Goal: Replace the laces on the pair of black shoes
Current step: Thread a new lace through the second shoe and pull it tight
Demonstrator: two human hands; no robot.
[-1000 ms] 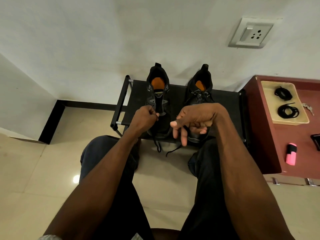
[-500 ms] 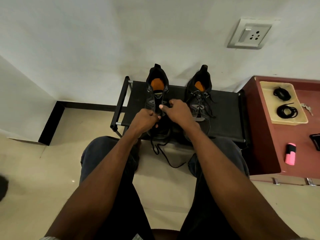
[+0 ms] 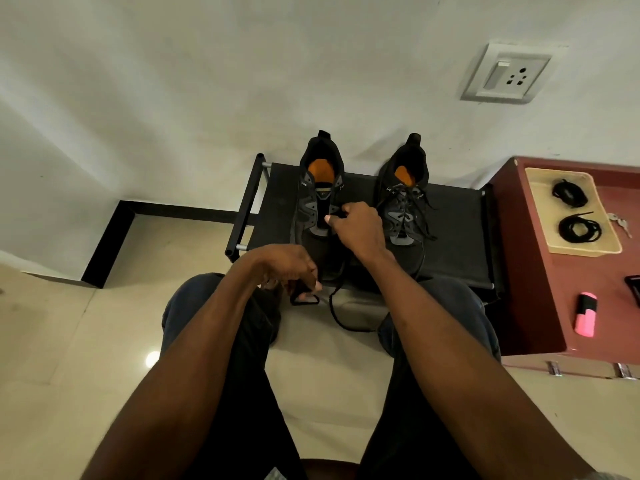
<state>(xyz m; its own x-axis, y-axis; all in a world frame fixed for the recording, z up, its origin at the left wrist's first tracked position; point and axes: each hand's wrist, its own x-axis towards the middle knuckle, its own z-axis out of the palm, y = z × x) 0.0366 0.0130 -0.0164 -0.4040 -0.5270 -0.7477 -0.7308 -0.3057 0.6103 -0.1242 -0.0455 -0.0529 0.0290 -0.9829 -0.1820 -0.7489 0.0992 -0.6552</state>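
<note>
Sitting on the black rack (image 3: 457, 237), left shoe (image 3: 317, 216) mostly unlaced, right shoe (image 3: 403, 202) fully laced, spare laces (image 3: 578, 228) coiled in tray (image 3: 604, 249); right hand (image 3: 360, 226) grip pinches the lace (image 3: 337, 315) at an eyelet, left hand (image 3: 289, 268) grip pinches its free end below.

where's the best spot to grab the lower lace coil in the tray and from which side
Pinch the lower lace coil across its bundled ring, coming straight down from above. It lies flat in the shallow tan tray, apart from the other coil, so the low walls block a side approach. Taking the whole bundle, rather than the loose tip at its top, should keep it from unwinding.
</note>
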